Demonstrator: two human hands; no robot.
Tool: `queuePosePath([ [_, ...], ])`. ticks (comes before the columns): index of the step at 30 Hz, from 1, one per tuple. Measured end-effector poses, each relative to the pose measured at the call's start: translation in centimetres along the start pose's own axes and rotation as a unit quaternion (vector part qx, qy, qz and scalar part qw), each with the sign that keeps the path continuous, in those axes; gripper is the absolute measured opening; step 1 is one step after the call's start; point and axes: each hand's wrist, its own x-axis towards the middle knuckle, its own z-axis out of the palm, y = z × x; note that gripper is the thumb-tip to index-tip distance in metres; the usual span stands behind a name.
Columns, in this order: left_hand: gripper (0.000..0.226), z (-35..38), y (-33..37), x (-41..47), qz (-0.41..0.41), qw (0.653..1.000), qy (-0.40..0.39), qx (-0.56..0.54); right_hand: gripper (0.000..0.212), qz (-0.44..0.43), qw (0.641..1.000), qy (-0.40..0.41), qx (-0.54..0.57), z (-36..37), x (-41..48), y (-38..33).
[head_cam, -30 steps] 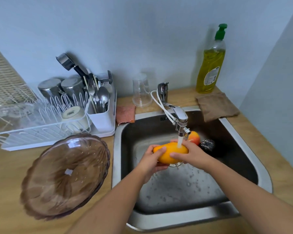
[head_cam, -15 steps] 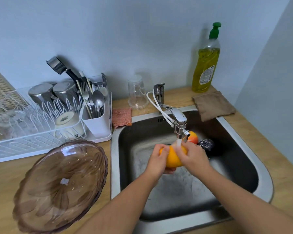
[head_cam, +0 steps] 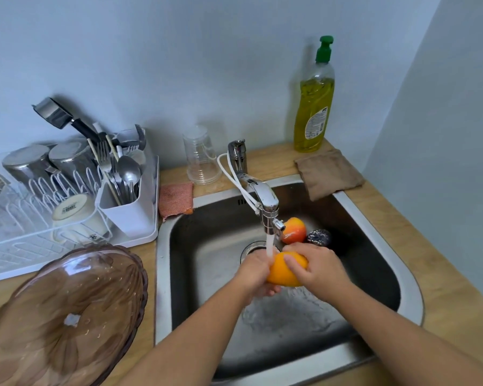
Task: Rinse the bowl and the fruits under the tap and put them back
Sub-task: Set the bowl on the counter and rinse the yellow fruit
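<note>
Both hands hold an orange fruit (head_cam: 283,273) under the running tap (head_cam: 265,200) over the steel sink (head_cam: 374,227). My left hand (head_cam: 255,270) cups its left side and underside. My right hand (head_cam: 317,267) wraps its right side, thumb across the front. Water streams onto the top of the fruit. A red-yellow apple (head_cam: 294,230) and a dark round fruit (head_cam: 319,237) lie in the sink behind my hands. The brown glass bowl (head_cam: 64,316) rests upside down and tilted on the counter at the lower left, with droplets on it.
A white dish rack (head_cam: 67,218) with steel cups, a mug and a cutlery holder stands at the left. A clear plastic cup (head_cam: 200,157), an orange sponge cloth (head_cam: 175,198), a yellow soap bottle (head_cam: 314,104) and a brown cloth (head_cam: 328,174) line the back of the counter.
The fruit has turned in my hands from lying sideways to more upright under the stream. My view has shifted slightly; the bowl and the other fruits stay put.
</note>
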Motion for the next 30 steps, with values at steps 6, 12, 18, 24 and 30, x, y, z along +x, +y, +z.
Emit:
queuePosePath([
  [6, 0.032, 0.1, -1.1, 0.6, 0.089, 0.996, 0.030, 0.009, 0.026, 0.239, 0.950, -0.063, 0.193, -0.9, 2.5, -0.8],
  [12, 0.068, -0.4, -1.1, -0.3, -0.067, 0.990, -0.044, -0.115, 0.026, 0.096, 0.970, 0.010, 0.222, 0.8, 3.3, -1.7],
  [18, 0.054, -0.6, -2.6, -0.4, -0.009, 0.990, 0.045, -0.137, 0.055, 0.092, 0.960, 0.054, 0.260, 5.6, -0.8, -5.6],
  [24, 0.033, -0.6, -3.9, -1.7, 0.068, 0.996, 0.042, -0.026, 0.039, 0.205, 0.933, 0.067, 0.286, 3.2, 4.4, -4.1],
  [30, 0.050, -0.6, -3.8, -0.4, 0.023, 0.984, 0.105, -0.140, 0.044, 0.131, 0.940, 0.082, 0.306, 6.3, -0.1, -6.7],
])
